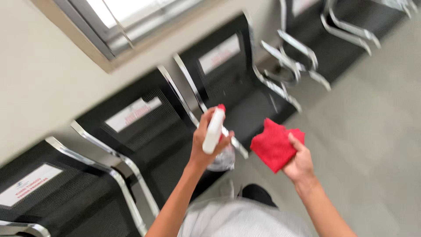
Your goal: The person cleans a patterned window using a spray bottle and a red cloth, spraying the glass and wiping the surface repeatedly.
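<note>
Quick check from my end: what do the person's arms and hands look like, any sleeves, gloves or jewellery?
Both forearms are bare to the frame's edge, with no sleeve in view. The left hand and right hand wear no gloves. No watch, ring or band shows, though the picture is blurred. No cables or markings.

Bare forearms without sleeves, watch or rings; a pale grey finely striped garment [245,219] covers the body below.
</note>
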